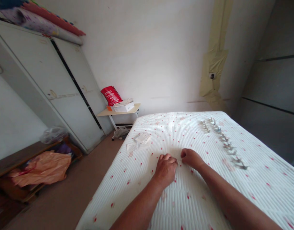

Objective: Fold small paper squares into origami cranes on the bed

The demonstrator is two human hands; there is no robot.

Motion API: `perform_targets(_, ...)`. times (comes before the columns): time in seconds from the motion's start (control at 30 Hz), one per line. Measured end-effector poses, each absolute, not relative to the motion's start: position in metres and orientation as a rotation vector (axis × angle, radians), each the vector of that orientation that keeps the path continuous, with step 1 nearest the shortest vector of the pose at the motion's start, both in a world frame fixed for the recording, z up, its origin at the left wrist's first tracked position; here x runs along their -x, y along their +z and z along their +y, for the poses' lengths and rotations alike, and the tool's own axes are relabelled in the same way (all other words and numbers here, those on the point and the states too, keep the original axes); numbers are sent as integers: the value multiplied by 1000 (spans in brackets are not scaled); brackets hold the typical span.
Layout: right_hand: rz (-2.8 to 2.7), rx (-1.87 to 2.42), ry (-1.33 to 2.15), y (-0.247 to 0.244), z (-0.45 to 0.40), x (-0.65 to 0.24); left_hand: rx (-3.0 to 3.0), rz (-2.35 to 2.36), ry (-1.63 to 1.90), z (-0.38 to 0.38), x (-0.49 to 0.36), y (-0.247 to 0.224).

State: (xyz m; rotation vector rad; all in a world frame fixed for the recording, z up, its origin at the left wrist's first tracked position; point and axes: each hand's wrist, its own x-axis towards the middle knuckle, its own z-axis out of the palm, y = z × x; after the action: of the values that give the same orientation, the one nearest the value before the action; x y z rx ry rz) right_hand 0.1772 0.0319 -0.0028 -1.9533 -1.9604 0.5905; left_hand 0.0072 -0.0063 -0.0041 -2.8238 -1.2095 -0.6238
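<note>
My left hand (165, 169) rests low over the white quilted bed cover (185, 198), its fingers curled together. Close on its right, my right hand (190, 157) has thumb and fingertips pinched. Whatever either hand holds is too small and pale to make out against the cover; a narrow gap separates the hands. To the right lies a row of small, pale, pronged pieces (229, 147), blurred, with a shorter group of similar pieces (205, 126) beside its far end. Beyond my left hand are crumpled printed papers (140, 142).
A small table (106, 111) past the bed's far left corner bears a red bag (111, 95) and a white box (124, 107). Grey cabinets (63, 89) line the left side. An orange plastic bag (46, 167) lies on a low wooden bench. A wall socket (212, 76) is ahead.
</note>
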Motion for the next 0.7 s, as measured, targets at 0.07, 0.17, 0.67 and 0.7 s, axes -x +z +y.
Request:
perform_targets(0.07, -1946, 1936, 639, -4, 33, -178, 2823, -1213, -624, -6, -7, -4)
perform_targets(0.17, -1928, 1978, 609, -4, 33, -176, 2812, -1229, -620, -6, -7, -5)
perform_targets(0.67, -2261, 1348, 486, -3, 3, -188, 2904, -1400, -954, 5, -1, -18)
perform_targets(0.7, -2299, 1356, 446, -3, 2, -187, 2899, -1413, -975, 6, -1, -18)
